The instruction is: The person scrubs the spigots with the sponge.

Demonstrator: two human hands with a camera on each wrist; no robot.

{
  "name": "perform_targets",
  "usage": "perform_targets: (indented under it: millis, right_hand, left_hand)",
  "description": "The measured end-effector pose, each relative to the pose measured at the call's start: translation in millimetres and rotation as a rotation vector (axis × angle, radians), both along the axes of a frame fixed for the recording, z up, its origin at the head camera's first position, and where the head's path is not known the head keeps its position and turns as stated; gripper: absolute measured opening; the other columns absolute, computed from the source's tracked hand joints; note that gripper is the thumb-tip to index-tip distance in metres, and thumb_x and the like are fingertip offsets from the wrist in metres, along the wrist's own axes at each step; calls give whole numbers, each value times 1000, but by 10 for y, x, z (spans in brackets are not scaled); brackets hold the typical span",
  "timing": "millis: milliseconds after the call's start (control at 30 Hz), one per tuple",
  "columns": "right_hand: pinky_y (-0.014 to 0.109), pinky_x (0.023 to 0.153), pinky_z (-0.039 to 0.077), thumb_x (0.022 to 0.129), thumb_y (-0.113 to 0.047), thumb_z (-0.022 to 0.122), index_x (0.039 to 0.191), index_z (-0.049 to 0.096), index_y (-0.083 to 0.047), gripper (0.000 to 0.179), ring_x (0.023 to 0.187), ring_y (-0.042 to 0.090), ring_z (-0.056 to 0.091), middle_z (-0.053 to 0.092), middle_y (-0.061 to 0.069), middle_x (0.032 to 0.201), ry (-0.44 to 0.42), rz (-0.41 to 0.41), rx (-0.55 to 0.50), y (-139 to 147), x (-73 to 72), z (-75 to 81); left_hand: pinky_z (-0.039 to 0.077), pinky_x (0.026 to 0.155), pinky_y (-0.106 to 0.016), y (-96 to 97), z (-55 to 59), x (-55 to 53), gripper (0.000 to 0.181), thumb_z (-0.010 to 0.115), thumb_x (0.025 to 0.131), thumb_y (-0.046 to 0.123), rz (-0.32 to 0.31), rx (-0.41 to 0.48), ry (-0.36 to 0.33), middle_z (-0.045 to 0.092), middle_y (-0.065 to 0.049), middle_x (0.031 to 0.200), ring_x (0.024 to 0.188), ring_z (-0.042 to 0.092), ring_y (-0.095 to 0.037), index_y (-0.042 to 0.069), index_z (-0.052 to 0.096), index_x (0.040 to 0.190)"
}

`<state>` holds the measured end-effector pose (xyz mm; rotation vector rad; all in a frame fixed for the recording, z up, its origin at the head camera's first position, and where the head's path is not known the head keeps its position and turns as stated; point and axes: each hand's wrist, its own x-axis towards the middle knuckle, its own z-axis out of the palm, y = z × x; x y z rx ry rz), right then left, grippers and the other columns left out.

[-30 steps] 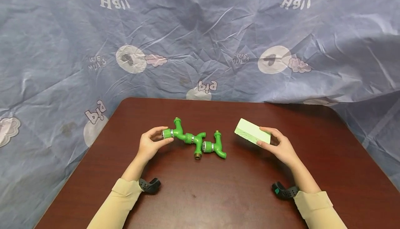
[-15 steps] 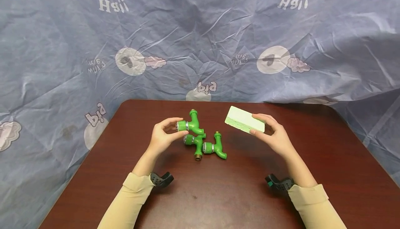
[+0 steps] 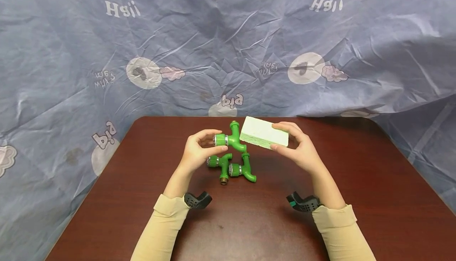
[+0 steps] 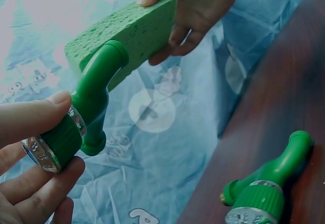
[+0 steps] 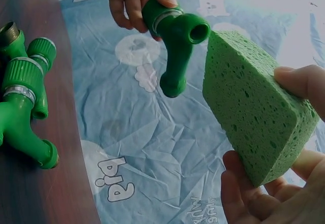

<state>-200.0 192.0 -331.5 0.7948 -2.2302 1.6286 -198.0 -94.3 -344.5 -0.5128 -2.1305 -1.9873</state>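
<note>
Glossy green tap (image 3: 234, 139) and pale-green sponge block (image 3: 264, 132) now brought together
Head view: the left hand (image 3: 197, 148) pinches the tap, the right hand (image 3: 298, 147) grips the sponge block; both have closed in over the dark-brown table (image 3: 249, 225), near two more green taps (image 3: 224, 166) (image 3: 246, 168). Left wrist view: tap overlaps sponge block. Right wrist view: contact unclear, but each is within the other's reach.

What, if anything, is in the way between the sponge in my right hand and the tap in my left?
Nothing visible: the sponge and held tap are so close that I can't tell whether they touch. The left loose tap and right loose tap lie below on the table, outside that gap.
</note>
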Motion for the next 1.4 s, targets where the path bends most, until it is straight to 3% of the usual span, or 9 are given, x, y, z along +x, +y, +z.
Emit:
perform_targets:
  millis: [200, 333, 567, 767, 1000, 1267, 1400]
  right_hand:
    - [17, 74, 49, 74, 12, 71, 124, 56, 2, 53, 104, 14, 50, 47, 14, 127, -20, 75, -13, 58, -79, -156]
    - [18, 82, 45, 75, 6, 74, 124, 58, -3, 52, 113, 15, 46, 48, 10, 128, 5, 85, 21, 62, -70, -210]
    - [19, 80, 48, 77, 7, 72, 125, 56, 0, 52, 114, 16, 48, 45, 15, 132, -30, 147, -4, -23, -14, -253]
    - [17, 88, 41, 73, 12, 73, 124, 56, 2, 54, 119, 14, 44, 46, 18, 132, -2, 102, 8, -83, 19, -245]
    - [16, 88, 39, 72, 13, 73, 120, 55, 9, 52, 116, 13, 45, 48, 23, 127, 35, 31, 18, -135, 147, -72]
    - [18, 91, 38, 71, 15, 73, 119, 55, 10, 52, 117, 16, 45, 48, 24, 126, 49, 53, 23, -181, 183, -58]
    - [17, 89, 39, 72, 14, 72, 120, 55, 10, 52, 115, 14, 46, 47, 24, 126, 55, 23, -1, -208, 191, -51]
  left_hand:
    - [54, 63, -26, 45, -70, 25, 42, 78, 70, -7, -3, 21, -12, 67, -23, 95, 77, 66, -19, -8, 63, 109]
    - [53, 62, -23, 84, -103, 38, 42, 78, 69, -6, -5, 14, 3, 67, -22, 94, 77, 65, -16, -8, 64, 109]
    - [53, 68, -31, 167, -115, 98, 43, 79, 69, -5, -17, -2, 14, 68, -18, 93, 78, 65, -20, -8, 64, 108]
    - [53, 72, -36, 191, -111, 129, 41, 79, 69, -6, 1, -3, 1, 68, -21, 93, 77, 64, -23, -8, 65, 107]
    - [53, 73, -37, 159, -87, 143, 42, 79, 68, -6, 8, -1, 31, 67, -22, 94, 77, 64, -18, -8, 64, 107]
    - [53, 70, -38, 184, -111, 154, 42, 79, 67, -5, -1, -8, 48, 69, -16, 92, 76, 64, -18, -8, 64, 107]
    - [53, 69, -34, 183, -116, 150, 42, 79, 67, -6, -2, -5, 59, 69, -15, 93, 76, 64, -18, -8, 64, 107]
